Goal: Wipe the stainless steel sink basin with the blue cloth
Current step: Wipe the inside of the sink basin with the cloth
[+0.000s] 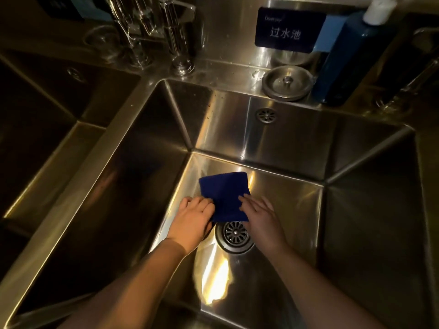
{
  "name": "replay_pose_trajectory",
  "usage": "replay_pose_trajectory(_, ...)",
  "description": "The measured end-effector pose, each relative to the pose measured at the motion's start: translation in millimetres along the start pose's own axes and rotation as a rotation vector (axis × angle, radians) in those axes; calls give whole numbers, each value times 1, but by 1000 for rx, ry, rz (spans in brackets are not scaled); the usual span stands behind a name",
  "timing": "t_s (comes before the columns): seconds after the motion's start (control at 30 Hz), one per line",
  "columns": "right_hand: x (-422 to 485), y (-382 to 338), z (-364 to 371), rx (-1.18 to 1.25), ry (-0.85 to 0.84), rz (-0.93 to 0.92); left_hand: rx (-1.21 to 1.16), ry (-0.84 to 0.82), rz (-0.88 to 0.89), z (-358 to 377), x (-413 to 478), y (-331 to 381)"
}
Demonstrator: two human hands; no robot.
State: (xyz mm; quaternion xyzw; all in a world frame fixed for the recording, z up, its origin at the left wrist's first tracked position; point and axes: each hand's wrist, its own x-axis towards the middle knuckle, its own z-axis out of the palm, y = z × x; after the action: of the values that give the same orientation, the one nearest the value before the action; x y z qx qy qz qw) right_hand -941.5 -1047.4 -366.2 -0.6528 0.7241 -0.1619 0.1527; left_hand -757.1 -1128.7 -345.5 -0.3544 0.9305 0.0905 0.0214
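Note:
A folded dark blue cloth (223,194) lies flat on the bottom of the stainless steel sink basin (280,186), just beyond the round drain strainer (235,233). My left hand (193,218) curls over the cloth's left near corner and pinches its edge. My right hand (261,216) lies flat with fingers together, its fingertips pressing on the cloth's right near edge. Both forearms reach down into the basin from the near side.
A second basin (47,129) lies to the left past a steel divider. On the back ledge stand a faucet base (175,43), a round metal plug (287,83), a blue bottle (344,60) and a dark sign (289,29). An overflow grille (266,115) sits in the back wall.

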Motion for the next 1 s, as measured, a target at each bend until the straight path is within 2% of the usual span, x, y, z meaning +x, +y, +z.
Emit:
replay_pose_trajectory(0.17,-4,2,-8,97,-94,103,-146,-60,-11,-6,-1,2)
replay_pose_trajectory(0.3,22,9,-7,249,-5,227,-183,58,-113,2,22,-12)
replay_pose_trajectory(0.47,68,17,5,284,82,287,-113,146,-244,23,58,-29)
replay_pose_trajectory(0.8,107,36,50,36,21,310,-123,125,-454,73,80,-28)
replay_pose_trajectory(0.87,103,32,48,0,83,280,-115,160,-485,68,76,-23)
replay_pose_trajectory(0.93,90,25,45,-47,156,194,-100,187,-433,63,69,-17)
replay_pose_trajectory(1.0,70,18,45,-105,89,89,-104,101,-333,58,58,-6)
